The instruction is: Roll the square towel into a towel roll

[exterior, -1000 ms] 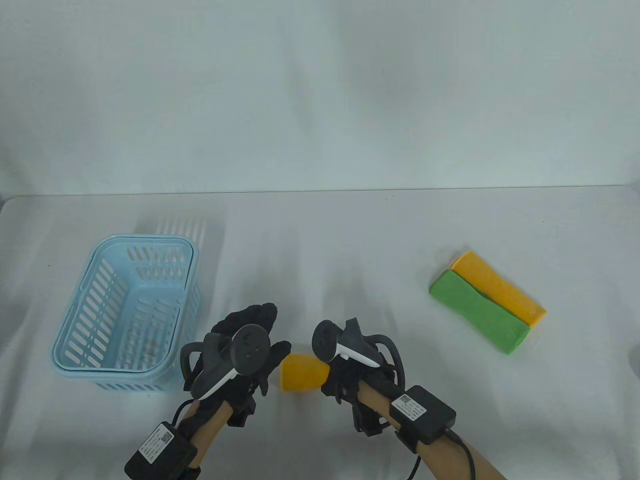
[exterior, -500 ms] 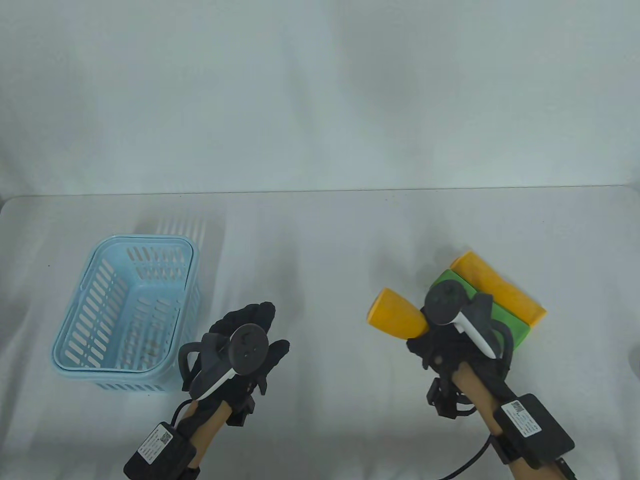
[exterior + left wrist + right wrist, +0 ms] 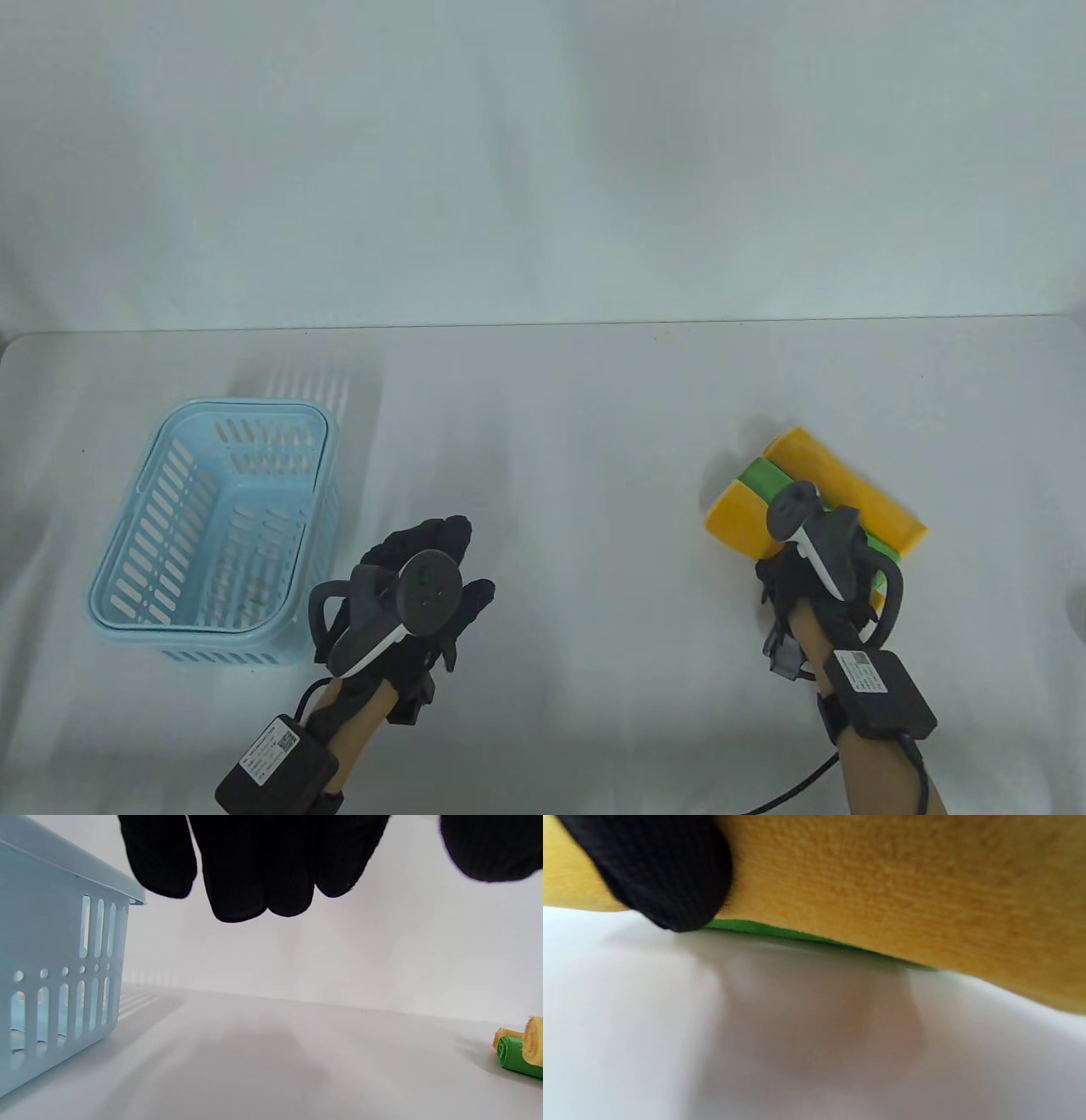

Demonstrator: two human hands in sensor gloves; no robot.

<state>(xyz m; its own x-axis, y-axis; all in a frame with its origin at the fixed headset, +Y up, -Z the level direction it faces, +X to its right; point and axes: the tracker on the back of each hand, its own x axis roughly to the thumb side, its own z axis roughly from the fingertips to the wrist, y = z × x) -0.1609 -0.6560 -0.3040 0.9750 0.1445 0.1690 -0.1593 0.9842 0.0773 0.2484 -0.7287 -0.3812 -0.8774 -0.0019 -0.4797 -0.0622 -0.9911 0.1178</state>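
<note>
Right hand (image 3: 793, 577), lower right of the table view: wrapped around one end of the yellow towel roll (image 3: 736, 518). The right wrist view shows a black gloved fingertip (image 3: 670, 874) pressed against the yellow terry surface (image 3: 903, 887), which fills the top of that frame. The roll lies against the near-left side of the green towel roll (image 3: 762, 475), with a thin green strip (image 3: 780, 931) visible just beneath the yellow one in the wrist view. Whether the roll bears on the table (image 3: 577, 475) or is held slightly above it cannot be told.

Left hand (image 3: 424, 577), lower centre-left of the table view: holds nothing, fingers relaxed and spread, palm down over the table. In the left wrist view the fingers (image 3: 250, 866) hang loosely from the top edge with only white surface below.

Behind the green roll lies a second yellow roll (image 3: 848, 492), parallel and touching it; all three run diagonally at right of centre. The left wrist view catches their spiral ends (image 3: 515, 1050) at its lower right edge.

Light blue slotted basket (image 3: 212, 526), left side of the table view, just left of the left hand and well apart from the rolls. Its floor shows through the open top; no towel lies in it. The left wrist view shows its slotted wall (image 3: 55, 984) at far left.
</note>
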